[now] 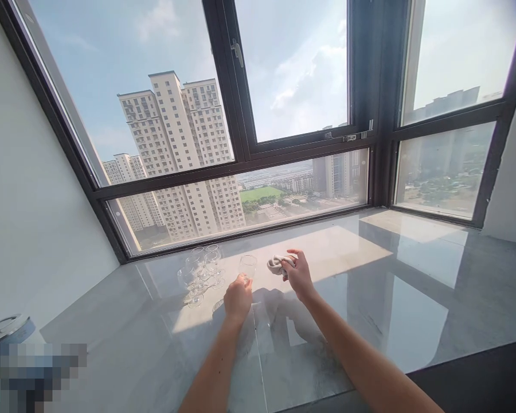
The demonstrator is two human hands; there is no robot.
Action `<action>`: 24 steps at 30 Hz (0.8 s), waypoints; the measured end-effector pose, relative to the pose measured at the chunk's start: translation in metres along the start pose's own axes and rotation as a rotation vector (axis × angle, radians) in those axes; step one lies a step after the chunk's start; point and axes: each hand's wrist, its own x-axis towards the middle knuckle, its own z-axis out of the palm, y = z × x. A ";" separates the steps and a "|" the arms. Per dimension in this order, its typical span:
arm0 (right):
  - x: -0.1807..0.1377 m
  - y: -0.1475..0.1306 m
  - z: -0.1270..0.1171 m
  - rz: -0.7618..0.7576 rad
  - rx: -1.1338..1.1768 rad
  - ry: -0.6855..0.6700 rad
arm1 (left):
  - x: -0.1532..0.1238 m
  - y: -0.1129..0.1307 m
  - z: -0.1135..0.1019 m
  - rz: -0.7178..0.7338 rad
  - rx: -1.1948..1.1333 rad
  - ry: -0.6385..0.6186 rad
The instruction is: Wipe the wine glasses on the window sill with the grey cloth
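Observation:
My left hand (238,298) is closed around the lower part of a clear wine glass (248,265), whose bowl stands up above my fingers. To its right, my right hand (300,274) grips a bunched pale cloth (279,264) between thumb and fingers. The cloth and the glass are apart. Left of my left hand, several clear stemmed wine glasses (196,293) stand close together on the grey sill. My fingers hide the stem of the held glass.
The glossy grey tiled sill (155,355) runs below dark-framed windows (241,163). A white container (15,330) with a lid is at the lower left, partly blurred out. A white wall (34,172) bounds the left side. The sill's front edge (468,355) shows at the lower right.

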 end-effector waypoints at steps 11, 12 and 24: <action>-0.019 -0.009 0.013 -0.443 -0.382 -0.446 | -0.004 0.006 -0.003 0.307 0.447 0.080; -0.019 -0.009 0.012 -0.477 -0.431 -0.432 | -0.005 0.008 -0.002 0.374 0.445 0.096; 0.014 -0.001 -0.011 -0.224 -0.215 -0.002 | 0.000 -0.005 -0.002 0.625 0.075 0.096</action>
